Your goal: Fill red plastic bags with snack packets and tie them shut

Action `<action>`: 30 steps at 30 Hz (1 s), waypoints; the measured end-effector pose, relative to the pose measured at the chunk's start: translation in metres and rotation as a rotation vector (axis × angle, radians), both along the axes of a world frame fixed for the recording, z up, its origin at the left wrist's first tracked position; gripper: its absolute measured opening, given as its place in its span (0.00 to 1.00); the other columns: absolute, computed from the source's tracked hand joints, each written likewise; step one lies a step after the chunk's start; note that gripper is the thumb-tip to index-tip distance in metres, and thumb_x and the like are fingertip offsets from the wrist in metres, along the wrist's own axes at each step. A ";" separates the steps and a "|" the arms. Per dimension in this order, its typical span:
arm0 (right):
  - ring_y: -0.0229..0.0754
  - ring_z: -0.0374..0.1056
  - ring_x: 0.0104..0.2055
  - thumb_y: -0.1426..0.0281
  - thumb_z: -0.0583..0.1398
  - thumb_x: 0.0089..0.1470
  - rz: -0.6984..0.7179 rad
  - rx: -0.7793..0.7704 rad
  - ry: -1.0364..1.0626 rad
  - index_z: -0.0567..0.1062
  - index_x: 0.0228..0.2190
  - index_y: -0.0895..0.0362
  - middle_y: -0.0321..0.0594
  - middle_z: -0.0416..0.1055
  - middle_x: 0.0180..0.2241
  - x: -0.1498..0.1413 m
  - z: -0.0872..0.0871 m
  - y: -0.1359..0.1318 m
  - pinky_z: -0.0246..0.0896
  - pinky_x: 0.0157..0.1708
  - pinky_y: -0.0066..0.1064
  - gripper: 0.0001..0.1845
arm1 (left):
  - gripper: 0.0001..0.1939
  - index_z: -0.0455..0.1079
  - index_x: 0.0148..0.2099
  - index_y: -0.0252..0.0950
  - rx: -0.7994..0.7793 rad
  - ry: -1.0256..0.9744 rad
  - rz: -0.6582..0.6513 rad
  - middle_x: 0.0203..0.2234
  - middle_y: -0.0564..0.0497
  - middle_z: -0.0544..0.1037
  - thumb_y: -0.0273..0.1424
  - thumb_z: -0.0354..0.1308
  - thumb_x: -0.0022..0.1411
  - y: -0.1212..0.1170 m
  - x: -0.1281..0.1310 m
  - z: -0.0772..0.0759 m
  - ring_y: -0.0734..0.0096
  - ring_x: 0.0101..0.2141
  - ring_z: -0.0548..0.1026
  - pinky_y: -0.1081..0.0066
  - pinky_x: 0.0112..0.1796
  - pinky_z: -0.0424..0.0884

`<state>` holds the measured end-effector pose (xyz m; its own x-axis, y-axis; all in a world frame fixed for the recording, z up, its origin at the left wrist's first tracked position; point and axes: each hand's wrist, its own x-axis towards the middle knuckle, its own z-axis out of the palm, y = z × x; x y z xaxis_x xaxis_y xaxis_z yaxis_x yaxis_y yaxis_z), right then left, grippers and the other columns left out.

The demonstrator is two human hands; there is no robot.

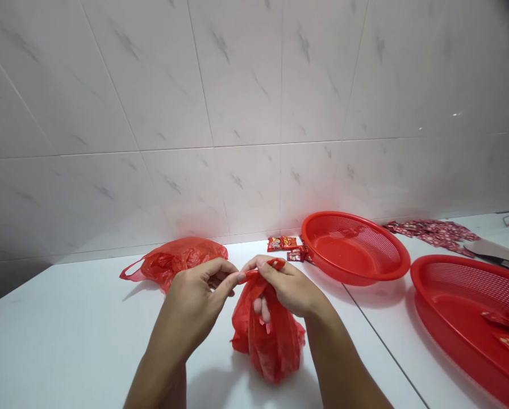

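Observation:
A small filled red plastic bag (268,335) stands on the white table (67,335) in front of me. My left hand (197,298) pinches one of its handles at the top. My right hand (286,287) grips the other handle, its fingers closed round the bunched neck of the bag. The two hands meet above the bag, with the handles crossed between the fingertips.
A second red plastic bag (173,261) lies behind my left hand by the tiled wall. A few red candy packets (285,245) sit beside a round red basket (354,245). Another red basket (471,312) holds packets at right, with more wrappers (433,232) behind it.

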<state>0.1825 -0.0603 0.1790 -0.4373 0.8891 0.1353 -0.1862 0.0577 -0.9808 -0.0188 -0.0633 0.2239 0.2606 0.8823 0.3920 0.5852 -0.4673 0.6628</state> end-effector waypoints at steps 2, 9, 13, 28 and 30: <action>0.38 0.72 0.20 0.41 0.52 0.68 -0.037 -0.004 0.040 0.75 0.53 0.57 0.34 0.75 0.22 -0.001 0.000 0.001 0.67 0.26 0.29 0.34 | 0.14 0.80 0.34 0.42 0.001 0.017 -0.056 0.27 0.52 0.82 0.45 0.64 0.67 -0.003 -0.004 0.002 0.65 0.28 0.79 0.69 0.31 0.74; 0.35 0.69 0.24 0.51 0.62 0.66 0.040 0.162 -0.016 0.81 0.29 0.60 0.37 0.75 0.23 0.010 0.005 -0.003 0.66 0.29 0.28 0.25 | 0.68 0.40 0.79 0.60 -0.048 -0.088 -0.211 0.72 0.40 0.62 0.33 0.79 0.47 -0.014 0.000 -0.011 0.41 0.64 0.71 0.54 0.53 0.77; 0.36 0.72 0.28 0.62 0.65 0.63 0.054 0.230 -0.052 0.84 0.33 0.58 0.39 0.79 0.27 0.018 0.012 -0.011 0.71 0.32 0.29 0.13 | 0.58 0.36 0.79 0.59 -0.276 -0.031 -0.334 0.60 0.40 0.77 0.29 0.68 0.60 -0.009 0.010 -0.013 0.53 0.47 0.83 0.62 0.41 0.81; 0.40 0.74 0.35 0.77 0.66 0.59 -0.525 0.965 -0.054 0.79 0.35 0.52 0.37 0.76 0.34 0.007 0.003 -0.002 0.71 0.34 0.33 0.08 | 0.34 0.57 0.75 0.51 -0.501 -0.377 -0.367 0.31 0.51 0.76 0.50 0.55 0.73 -0.003 0.002 -0.006 0.66 0.29 0.76 0.64 0.35 0.75; 0.41 0.75 0.35 0.75 0.66 0.61 -0.564 1.011 -0.093 0.80 0.33 0.52 0.40 0.78 0.36 0.006 -0.001 -0.002 0.73 0.33 0.34 0.06 | 0.28 0.68 0.69 0.47 -0.485 -0.358 -0.403 0.30 0.50 0.77 0.52 0.53 0.73 -0.001 0.003 -0.005 0.63 0.31 0.77 0.61 0.37 0.77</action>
